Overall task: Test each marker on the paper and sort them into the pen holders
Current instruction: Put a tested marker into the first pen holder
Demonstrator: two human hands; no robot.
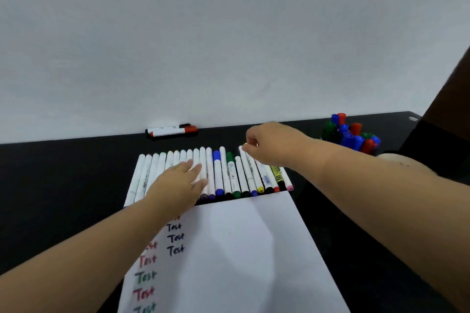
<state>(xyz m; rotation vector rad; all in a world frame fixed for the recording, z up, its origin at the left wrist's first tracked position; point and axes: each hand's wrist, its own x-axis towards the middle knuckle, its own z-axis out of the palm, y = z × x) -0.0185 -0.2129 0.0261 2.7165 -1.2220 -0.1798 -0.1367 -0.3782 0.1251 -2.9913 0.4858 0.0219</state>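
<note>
A row of several white-bodied markers (223, 173) lies side by side on the black table, just beyond the top edge of the white paper (241, 249). The paper carries several "Test" words in different colours down its left side. My left hand (178, 183) rests flat, fingers straight, on the left part of the row. My right hand (269, 145) has its fingers curled and pinches the far end of one white marker (245, 160) near the right of the row. A holder full of capped markers (351, 134) stands at the back right.
Two markers with red and black caps (171, 130) lie against the white wall at the back. The black table (63, 180) stretches left and right of the paper. A dark object (445, 114) rises at the far right edge.
</note>
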